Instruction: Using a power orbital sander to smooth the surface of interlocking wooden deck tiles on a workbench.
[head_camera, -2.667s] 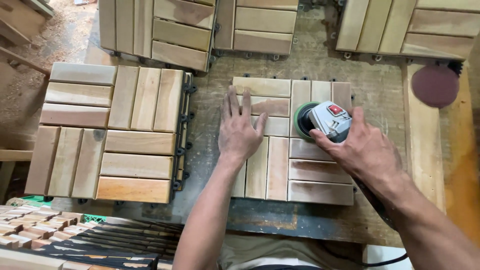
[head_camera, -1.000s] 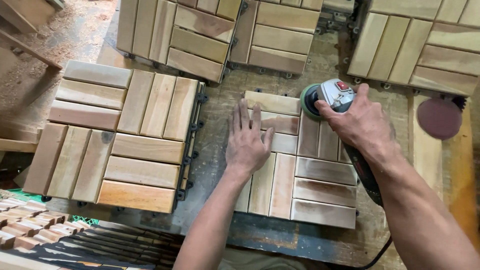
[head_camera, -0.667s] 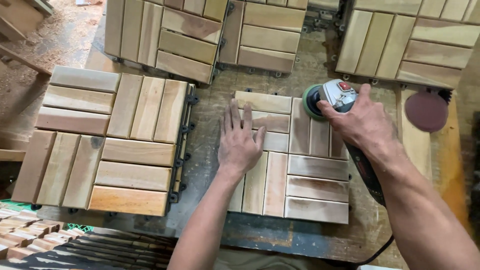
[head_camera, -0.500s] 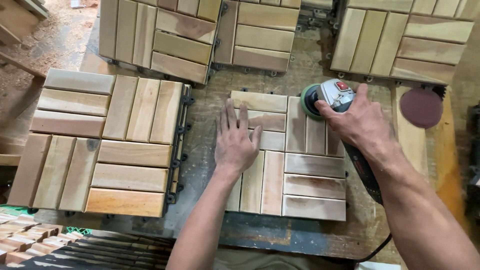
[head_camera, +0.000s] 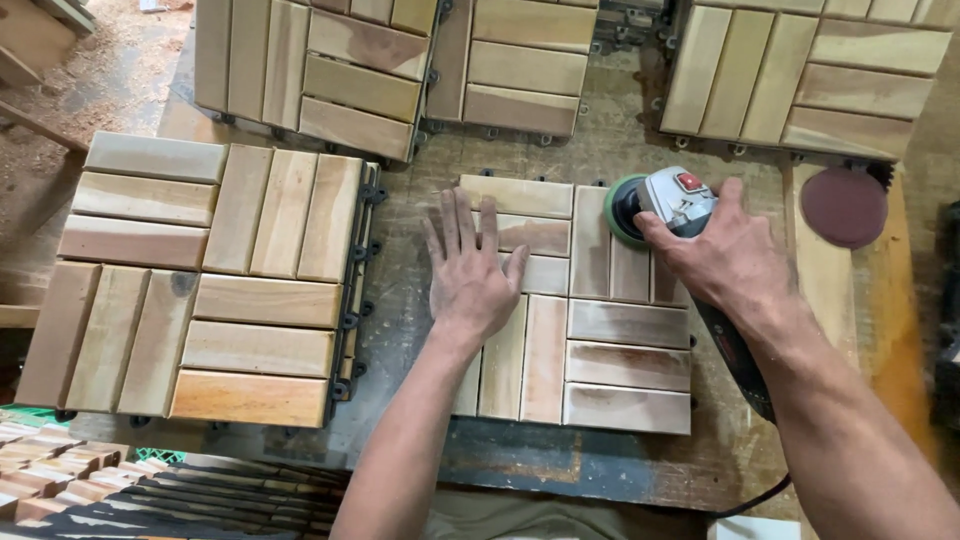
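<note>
A square wooden slat tile (head_camera: 620, 360) lies flat on the workbench in front of me. My left hand (head_camera: 470, 275) presses flat on its left half, fingers spread. My right hand (head_camera: 725, 255) grips a grey and green orbital sander (head_camera: 655, 205) whose round pad rests on the tile's upper slats, near the top edge. The sander's dark handle and cord (head_camera: 740, 375) run back under my right forearm.
A finished wooden tile (head_camera: 215, 280) sits to the left. More tiles (head_camera: 390, 60) (head_camera: 810, 70) line the back of the bench. A round dark red sanding disc (head_camera: 845, 205) lies at the right. A stack of tiles (head_camera: 120, 490) shows at the lower left.
Since 2.7 s ago the sander has travelled from the tile's right middle up to its top edge. My left hand has stayed flat on the tile.
</note>
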